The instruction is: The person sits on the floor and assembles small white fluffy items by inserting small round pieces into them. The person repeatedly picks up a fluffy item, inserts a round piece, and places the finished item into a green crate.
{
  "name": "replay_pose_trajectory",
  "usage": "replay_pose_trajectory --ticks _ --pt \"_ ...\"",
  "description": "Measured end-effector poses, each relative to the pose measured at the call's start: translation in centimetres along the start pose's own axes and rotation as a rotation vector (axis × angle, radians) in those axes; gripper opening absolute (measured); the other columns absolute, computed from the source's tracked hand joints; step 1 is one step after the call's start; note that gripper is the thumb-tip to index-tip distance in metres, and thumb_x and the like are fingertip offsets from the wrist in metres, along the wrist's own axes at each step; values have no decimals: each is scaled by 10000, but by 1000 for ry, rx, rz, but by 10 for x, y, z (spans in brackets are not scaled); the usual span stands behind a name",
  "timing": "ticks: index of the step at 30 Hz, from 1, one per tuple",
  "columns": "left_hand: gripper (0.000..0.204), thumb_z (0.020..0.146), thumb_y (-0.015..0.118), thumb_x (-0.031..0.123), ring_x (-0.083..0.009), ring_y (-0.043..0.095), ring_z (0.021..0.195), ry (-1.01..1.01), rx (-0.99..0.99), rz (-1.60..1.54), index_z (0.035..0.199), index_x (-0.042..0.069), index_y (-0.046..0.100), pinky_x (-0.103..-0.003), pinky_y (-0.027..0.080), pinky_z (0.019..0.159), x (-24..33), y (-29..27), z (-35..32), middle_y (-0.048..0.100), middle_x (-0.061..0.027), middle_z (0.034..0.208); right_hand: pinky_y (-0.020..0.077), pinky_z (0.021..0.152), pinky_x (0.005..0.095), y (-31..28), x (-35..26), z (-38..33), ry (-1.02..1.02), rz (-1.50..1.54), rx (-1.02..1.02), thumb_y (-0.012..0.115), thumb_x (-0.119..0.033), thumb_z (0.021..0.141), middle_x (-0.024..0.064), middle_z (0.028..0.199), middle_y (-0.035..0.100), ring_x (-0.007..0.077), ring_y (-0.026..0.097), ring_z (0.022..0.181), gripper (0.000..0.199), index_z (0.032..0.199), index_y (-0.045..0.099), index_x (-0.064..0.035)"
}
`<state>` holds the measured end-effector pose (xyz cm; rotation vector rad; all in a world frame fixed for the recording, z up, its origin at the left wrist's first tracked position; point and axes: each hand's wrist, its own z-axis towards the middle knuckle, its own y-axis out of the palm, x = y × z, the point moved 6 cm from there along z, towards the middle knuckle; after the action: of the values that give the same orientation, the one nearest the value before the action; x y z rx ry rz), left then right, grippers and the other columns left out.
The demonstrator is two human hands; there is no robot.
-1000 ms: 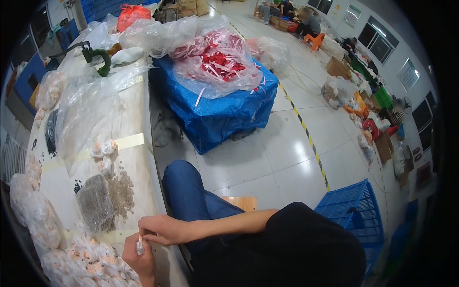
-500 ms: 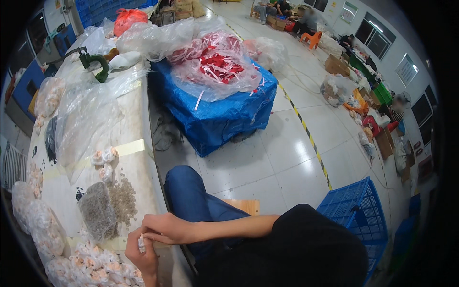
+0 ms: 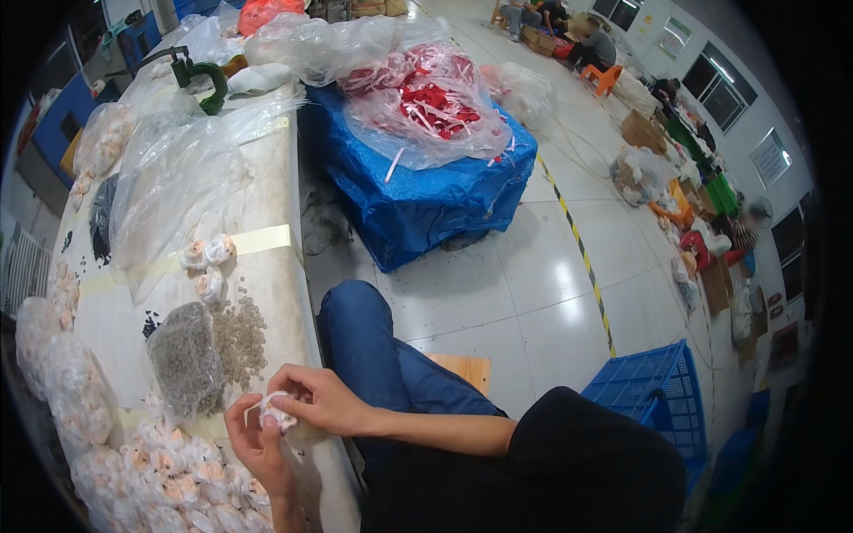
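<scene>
A small white bunched cloth piece [image 3: 282, 414], like the white and peach fabric flowers nearby, is between both my hands above the table's near right edge. My left hand [image 3: 256, 441] grips it from the left with thumb and fingers. On its right side, my right hand [image 3: 327, 404] pinches it, with the fingers curled over the top. Just beyond the hands lie loose small translucent discs [image 3: 240, 342], beside a clear bag [image 3: 187, 355] full of such discs. A heap of white and peach fabric flowers [image 3: 173, 480] spreads left of my left forearm; three more flowers [image 3: 210, 282] sit past the discs.
Clear plastic sheeting [image 3: 169, 195] and a green clamp-like tool [image 3: 213, 93] lie farther along the table [image 3: 271, 195]. To the right stands a blue-wrapped stack [image 3: 426, 213] topped with red and pink ribbons. A blue crate [image 3: 644, 391] is at my right; people sit far off.
My fingers have spread a little, and more of the white cloth piece shows between them. The whole view has shifted slightly, moving the table to the right.
</scene>
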<state>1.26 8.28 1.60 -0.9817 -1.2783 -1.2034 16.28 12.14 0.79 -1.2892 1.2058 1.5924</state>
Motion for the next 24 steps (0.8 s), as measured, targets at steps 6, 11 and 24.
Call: replay_pose_trajectory --ticks 6,11,24 --pt "506 890 750 127 -180 574 1112 -121 -95 -24 1317 -5 513 -317 456 994 -14 7 -5 569 -85 1231 467 661 314 -5 -13 -5 -160 -143 84 688 -216 998 77 836 615 167 555 712 220 1056 632 -11" --pt "527 890 758 134 -177 585 1101 -117 -28 -60 1337 -2 513 -307 466 978 -7 9 -2 593 -80 1199 483 667 353 -5 -3 -3 -73 -155 33 665 -221 1008 117 846 642 223 594 717 224 1055 629 -5" --pt "547 882 758 78 -150 583 1081 -255 -47 -266 1358 9 497 -278 487 912 -18 5 -4 588 -82 1185 486 645 339 -8 14 -4 -67 -217 114 635 -202 1027 128 794 661 205 617 682 204 1023 629 2"
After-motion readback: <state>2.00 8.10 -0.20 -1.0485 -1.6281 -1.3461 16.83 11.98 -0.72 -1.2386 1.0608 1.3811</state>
